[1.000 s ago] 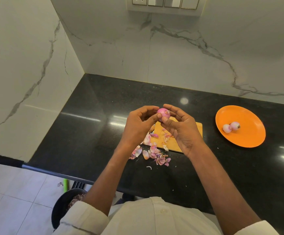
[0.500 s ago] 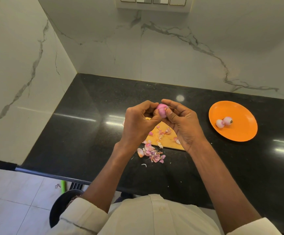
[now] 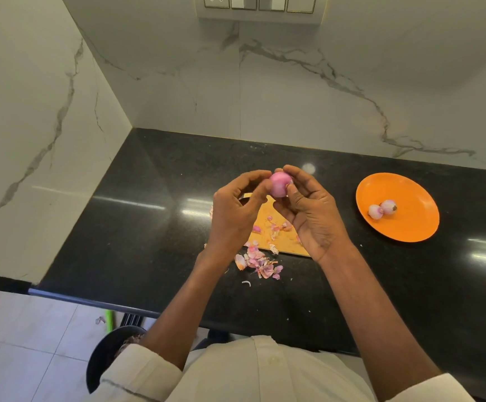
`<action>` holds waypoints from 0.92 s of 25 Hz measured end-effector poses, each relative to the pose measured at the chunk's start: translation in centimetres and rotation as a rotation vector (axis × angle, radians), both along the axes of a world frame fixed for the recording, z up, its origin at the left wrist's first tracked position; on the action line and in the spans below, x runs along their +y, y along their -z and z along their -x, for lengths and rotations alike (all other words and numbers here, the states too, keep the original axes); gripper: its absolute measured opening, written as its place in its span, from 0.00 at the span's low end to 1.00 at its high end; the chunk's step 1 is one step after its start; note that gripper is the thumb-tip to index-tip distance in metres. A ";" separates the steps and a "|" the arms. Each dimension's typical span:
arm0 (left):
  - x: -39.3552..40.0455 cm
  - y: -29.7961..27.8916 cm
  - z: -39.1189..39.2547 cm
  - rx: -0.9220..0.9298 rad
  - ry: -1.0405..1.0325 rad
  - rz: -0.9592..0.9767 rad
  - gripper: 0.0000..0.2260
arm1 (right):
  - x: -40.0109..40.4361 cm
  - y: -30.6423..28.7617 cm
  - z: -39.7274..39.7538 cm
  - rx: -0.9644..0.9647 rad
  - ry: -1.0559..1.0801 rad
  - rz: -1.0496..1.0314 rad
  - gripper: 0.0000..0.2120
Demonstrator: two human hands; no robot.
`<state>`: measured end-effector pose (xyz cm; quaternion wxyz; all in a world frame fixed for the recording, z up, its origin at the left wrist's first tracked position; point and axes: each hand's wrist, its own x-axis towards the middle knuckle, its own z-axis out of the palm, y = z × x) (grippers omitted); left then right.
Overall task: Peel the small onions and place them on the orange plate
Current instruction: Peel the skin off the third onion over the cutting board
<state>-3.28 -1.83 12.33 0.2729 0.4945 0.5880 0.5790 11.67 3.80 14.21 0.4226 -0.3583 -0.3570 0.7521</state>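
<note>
A small pink onion [image 3: 279,184] is held between both hands above the wooden cutting board [image 3: 282,239]. My left hand [image 3: 236,210] pinches its left side with curled fingers. My right hand [image 3: 311,213] holds its right side, thumb and fingertips curled against it. The orange plate [image 3: 410,224] lies to the right on the black counter, with two peeled onions [image 3: 382,209] on it. Part of the board is hidden under my hands.
Loose pink onion skins [image 3: 257,261] lie on the board and on the black counter [image 3: 154,227] in front of it. A dark bin [image 3: 105,361] stands on the floor below the counter edge. Marble walls close the back and left.
Both hands have kept the onion between them and turned it slightly; more of its smooth pink surface shows. The head camera has shifted a little.
</note>
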 end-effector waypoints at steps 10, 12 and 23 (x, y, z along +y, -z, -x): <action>-1.1 0.3 3.1 0.242 0.086 -0.056 0.13 | -0.7 -0.1 1.9 -0.019 -0.008 0.119 0.12; -1.2 0.1 3.2 0.323 0.090 -0.084 0.12 | -0.6 0.1 2.2 -0.039 0.017 0.134 0.11; -1.5 0.8 2.6 0.028 -0.105 0.016 0.08 | -0.8 0.2 3.0 0.094 -0.051 0.321 0.13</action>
